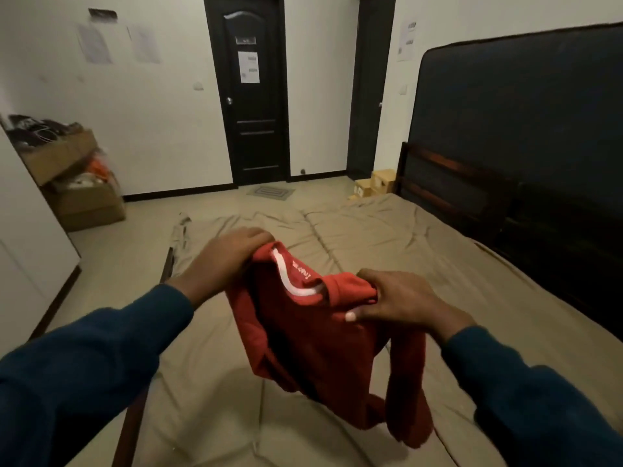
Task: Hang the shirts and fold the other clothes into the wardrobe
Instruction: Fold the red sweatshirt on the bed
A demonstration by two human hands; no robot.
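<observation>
Red garment: a red top [317, 335] with a white band inside the collar hung in the air above the bed, held up by both hands at its upper edge; its body and one sleeve drooped toward the near part of the bed, the lowest folds close to the cover, contact not clear.
Left hand: the left hand [232, 254] was clenched round the far-left shoulder of the top, fingers curled over the cloth, a dark blue sleeve [101, 358] covering the arm.
Right hand: the right hand [401, 301] gripped the bunched right shoulder of the top, thumb pressed along the near side of the fabric.
Bed: a bed [387, 237] under a creased tan cover filled the middle and right of the room, with a dark wooden frame [451, 183] along its right side.
Mattress: a dark mattress [519, 106] stood upright against the right wall, behind the frame.
Door: a black door [254, 106] with a sheet of paper on it stood shut in the far wall.
Boxes: cardboard boxes [84, 200] full of loose items were stacked at the far left by the wall; small pale boxes [377, 183] sat on the floor near the far corner of the bed.
Left edge: a white panel [27, 230] ran along the near left.
</observation>
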